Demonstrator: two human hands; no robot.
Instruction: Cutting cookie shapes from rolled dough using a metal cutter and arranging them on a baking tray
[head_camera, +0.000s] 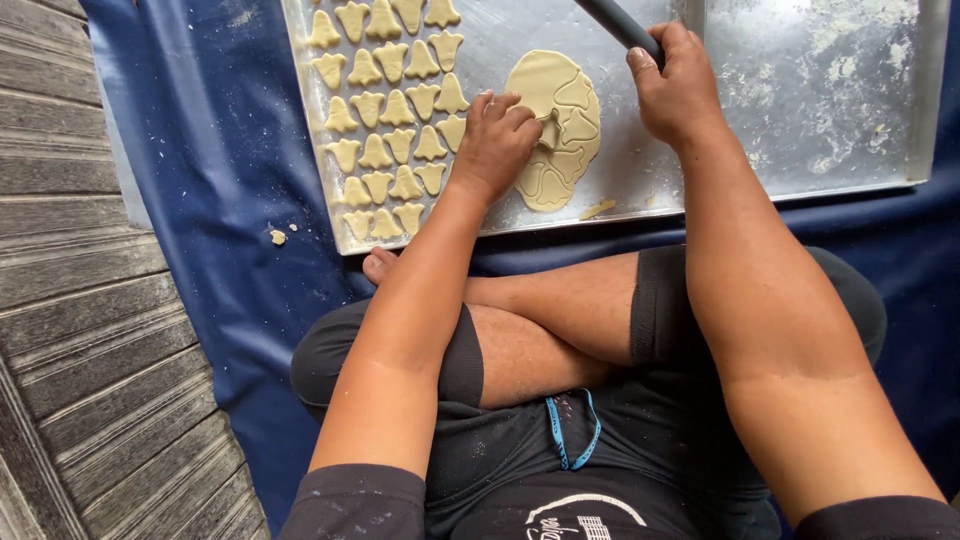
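Note:
My left hand (495, 140) presses fingertips down on the left edge of a flat round sheet of pale dough (560, 125) with shapes cut into it; whether it holds a cutter or a cut piece is hidden under the fingers. The dough lies on a metal tray (640, 190). My right hand (675, 85) is closed around a dark grey rod-like handle (620, 22) that runs off the top of the view. Several rows of cut bell-like dough shapes (395, 110) fill the tray's left side.
A second floured metal tray (830, 90) adjoins on the right. Both rest on a blue sheet (220, 180) over a grey wooden plank floor (90, 330). A dough scrap (278, 237) lies on the sheet. My crossed legs (560, 330) sit just before the tray.

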